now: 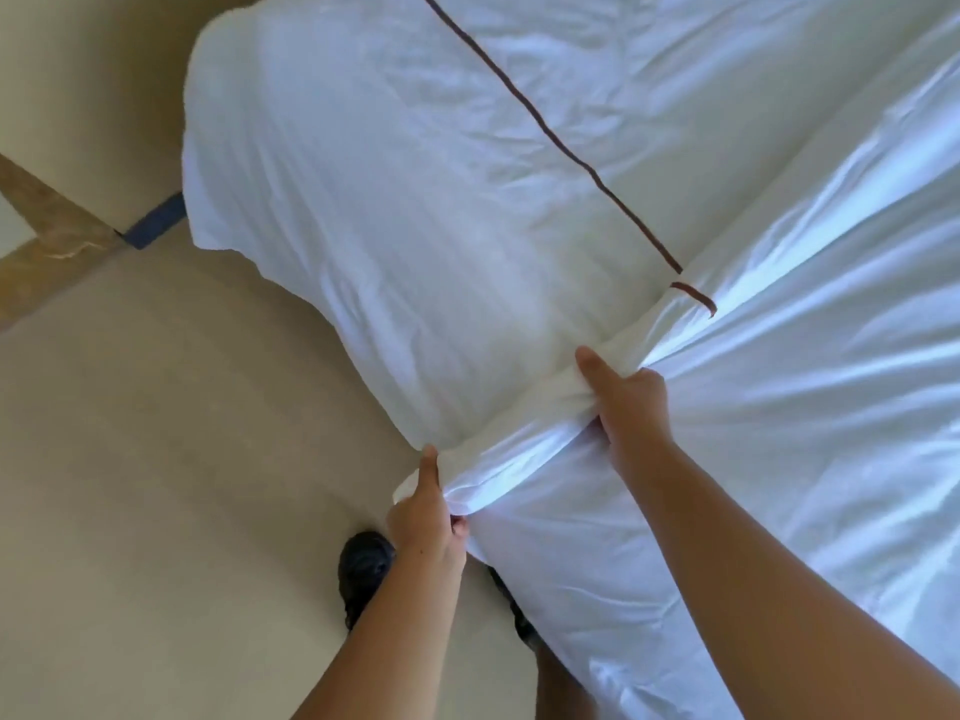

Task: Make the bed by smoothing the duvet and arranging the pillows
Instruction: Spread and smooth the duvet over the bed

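Observation:
A white duvet (779, 407) covers the bed and hangs over its near edge at the lower right. Its bunched top edge runs between my two hands. My left hand (426, 517) grips that edge at the bed's side, thumb pointing up along the fabric. My right hand (631, 407) grips the same gathered fold further onto the bed, with its thumb stretched over the cloth. Beyond the fold lies a white pillow (389, 200) with a dark brown piping line (550, 132) crossing it; the pillow overhangs the bed's left edge.
Beige floor (156, 485) fills the left half. My dark shoe (363, 569) stands on it below my left hand. A brown stone strip (47, 236) and a blue piece (156, 223) lie at the far left, near the pillow's corner.

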{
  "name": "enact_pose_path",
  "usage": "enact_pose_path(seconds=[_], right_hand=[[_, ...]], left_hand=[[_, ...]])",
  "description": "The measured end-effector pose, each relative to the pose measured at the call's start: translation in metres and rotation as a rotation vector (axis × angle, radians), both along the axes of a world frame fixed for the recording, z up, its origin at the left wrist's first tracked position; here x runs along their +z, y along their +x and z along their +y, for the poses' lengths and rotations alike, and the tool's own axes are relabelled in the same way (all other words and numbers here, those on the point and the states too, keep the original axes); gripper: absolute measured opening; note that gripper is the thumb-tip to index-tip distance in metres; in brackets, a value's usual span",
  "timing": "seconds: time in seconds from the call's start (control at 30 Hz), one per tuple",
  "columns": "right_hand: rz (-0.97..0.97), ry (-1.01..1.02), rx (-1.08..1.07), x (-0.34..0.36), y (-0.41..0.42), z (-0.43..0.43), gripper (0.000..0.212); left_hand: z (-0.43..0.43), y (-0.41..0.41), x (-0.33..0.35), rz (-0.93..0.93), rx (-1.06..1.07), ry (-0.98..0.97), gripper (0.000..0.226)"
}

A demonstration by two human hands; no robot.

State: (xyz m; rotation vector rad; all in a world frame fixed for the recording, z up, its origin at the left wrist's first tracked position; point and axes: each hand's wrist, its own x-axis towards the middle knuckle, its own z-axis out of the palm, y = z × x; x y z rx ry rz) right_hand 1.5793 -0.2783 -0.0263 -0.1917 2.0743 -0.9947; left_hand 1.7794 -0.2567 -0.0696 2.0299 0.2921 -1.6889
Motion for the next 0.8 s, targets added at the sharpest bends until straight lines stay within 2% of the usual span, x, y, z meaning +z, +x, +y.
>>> enact_pose_path(seconds=[0.07, 0.23, 0.33, 0.4, 0.47, 0.57, 0.63, 0.73, 0.8], right_hand=[[0.029, -0.012, -0.014, -0.004, 0.001, 0.002, 0.037], [0.039, -0.012, 0.005, 0.014, 0.013, 0.000, 0.068], [0.071, -0.068, 0.081, 0.039, 0.025, 0.016, 0.059], [0.039, -0.145, 0.077, 0.055, 0.031, 0.033, 0.058], [0.027, -0.206, 0.059, 0.067, 0.031, 0.055, 0.047], [0.121, -0.235, 0.040, 0.084, 0.021, 0.093, 0.031], [0.239, -0.193, 0.048, 0.093, 0.007, 0.123, 0.029], [0.497, -0.043, 0.152, 0.095, -0.016, 0.171, 0.047], [0.670, 0.118, 0.247, 0.088, -0.030, 0.198, 0.066]], left_hand=[[-0.001, 0.004, -0.014, 0.022, -0.070, 0.018, 0.048], [-0.002, 0.020, 0.006, 0.121, -0.179, -0.037, 0.047], [0.001, 0.026, 0.042, 0.145, -0.246, -0.090, 0.049], [0.001, 0.021, 0.067, 0.109, -0.313, -0.148, 0.046], [0.000, 0.007, 0.092, 0.071, -0.412, -0.223, 0.044], [0.001, -0.023, 0.129, 0.068, -0.622, -0.408, 0.043], [0.000, -0.046, 0.145, 0.035, -0.829, -0.581, 0.035], [-0.002, -0.083, 0.155, -0.031, -1.185, -0.897, 0.022], [-0.005, -0.108, 0.148, -0.086, -1.459, -1.097, 0.028]])
